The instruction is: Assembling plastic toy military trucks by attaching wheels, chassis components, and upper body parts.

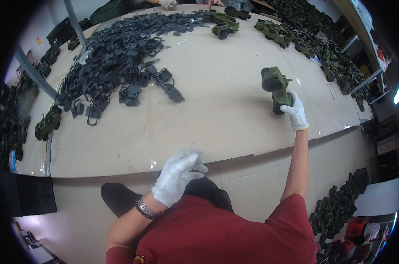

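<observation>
My right hand (297,112), in a white glove, reaches out over the right part of the table. Its fingers are closed on the near end of an olive-green toy vehicle (276,83) with black wheels, held tilted up. My left hand (177,174), also gloved, hovers near the table's front edge by my body. Its fingers are loosely bent and apart, and nothing shows in them. To the left of centre lies a big heap of dark grey plastic parts (111,57) with loop-shaped frames. A few of these parts (130,94) lie at the heap's near edge.
Green toy vehicles (305,46) line the right side of the tan tabletop (208,119); more stand at the far middle (226,28) and left (48,123). A metal post (34,72) rises at the left. A co-worker's gloved hand (168,4) shows at the far edge.
</observation>
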`<state>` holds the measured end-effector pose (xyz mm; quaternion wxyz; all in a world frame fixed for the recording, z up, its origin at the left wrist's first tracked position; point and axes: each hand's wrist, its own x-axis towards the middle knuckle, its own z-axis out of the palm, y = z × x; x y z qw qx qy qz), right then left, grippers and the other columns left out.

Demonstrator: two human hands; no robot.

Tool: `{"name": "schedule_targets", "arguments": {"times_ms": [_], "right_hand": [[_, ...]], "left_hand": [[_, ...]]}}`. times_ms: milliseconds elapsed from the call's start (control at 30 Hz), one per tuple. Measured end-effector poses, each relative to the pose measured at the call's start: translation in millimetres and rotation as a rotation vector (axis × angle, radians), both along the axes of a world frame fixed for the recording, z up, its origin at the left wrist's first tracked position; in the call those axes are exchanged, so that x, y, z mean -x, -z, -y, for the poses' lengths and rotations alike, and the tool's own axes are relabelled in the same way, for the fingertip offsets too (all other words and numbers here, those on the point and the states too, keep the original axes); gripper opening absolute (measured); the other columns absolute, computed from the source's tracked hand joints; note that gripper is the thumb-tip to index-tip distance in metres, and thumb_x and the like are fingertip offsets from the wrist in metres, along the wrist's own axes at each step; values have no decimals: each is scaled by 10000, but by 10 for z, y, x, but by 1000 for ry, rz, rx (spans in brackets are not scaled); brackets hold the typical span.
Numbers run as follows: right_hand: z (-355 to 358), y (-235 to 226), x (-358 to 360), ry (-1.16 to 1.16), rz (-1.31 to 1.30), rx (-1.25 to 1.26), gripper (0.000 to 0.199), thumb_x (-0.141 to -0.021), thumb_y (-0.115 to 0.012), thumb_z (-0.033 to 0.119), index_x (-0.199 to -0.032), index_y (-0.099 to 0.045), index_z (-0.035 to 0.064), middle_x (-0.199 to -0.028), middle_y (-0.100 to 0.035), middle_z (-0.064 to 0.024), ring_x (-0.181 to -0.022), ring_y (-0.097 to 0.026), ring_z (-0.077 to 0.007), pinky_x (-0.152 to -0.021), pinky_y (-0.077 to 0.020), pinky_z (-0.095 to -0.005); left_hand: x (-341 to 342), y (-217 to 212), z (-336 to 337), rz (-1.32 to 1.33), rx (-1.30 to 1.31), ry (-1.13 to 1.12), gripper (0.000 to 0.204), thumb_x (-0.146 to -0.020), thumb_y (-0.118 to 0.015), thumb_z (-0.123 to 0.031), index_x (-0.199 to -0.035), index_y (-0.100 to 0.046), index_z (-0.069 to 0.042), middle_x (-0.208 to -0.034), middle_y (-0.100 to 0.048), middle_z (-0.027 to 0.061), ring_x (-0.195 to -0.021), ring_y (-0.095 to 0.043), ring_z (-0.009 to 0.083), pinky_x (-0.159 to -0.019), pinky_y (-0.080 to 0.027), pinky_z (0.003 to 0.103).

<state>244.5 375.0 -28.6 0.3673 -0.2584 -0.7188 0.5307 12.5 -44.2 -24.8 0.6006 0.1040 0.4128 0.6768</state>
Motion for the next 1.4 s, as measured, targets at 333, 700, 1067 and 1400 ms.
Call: {"name": "schedule_targets", "arguments": {"times_ms": [333, 700, 1067, 1400], "right_hand": [[-1395, -281, -899, 1218, 996, -412, 742, -681, -867, 442, -1323, -603, 180, -1356, -546, -147, -1199, -554, -386, -973, -502, -520], [-1732, -146, -48, 1141, 1057, -552, 370, -840, -720, 378, -1158, -716, 188, -1257, -624, -92, -1150, -604, -321, -929, -522, -450], [-2017, 488, 321, 785, 1233, -523, 500, -890, -667, 497, -1242, -661, 142, -1265, -632, -121, -1180, -605, -336, -962, -526, -453], [-3437, 210, 1143, 807, 1061, -609, 535, -910, -649, 339, -1415, -545, 196, -1488, -465, -95, -1283, -524, -350, -1029, -488, -464]], "left_hand": [[269, 96, 81, -93, 107, -142, 306, -965, -607, -236, -1206, -583, -50, -1042, -653, 92, -947, -660, 257, -802, -539, 380], [204, 107, -319, -1203, 225, 32, 413, -803, -795, -168, -1140, -600, -28, -1058, -650, 113, -937, -627, 237, -818, -509, 327], [97, 194, -863, -2225, -91, 693, 840, -600, -861, -454, -1339, -570, -180, -1322, -499, 142, -1364, -393, 422, -1080, -300, 626], [165, 155, -1094, -2191, -122, 805, 728, -534, -837, -336, -1228, -644, -236, -1194, -571, 78, -1255, -500, 391, -978, -374, 634]]}}
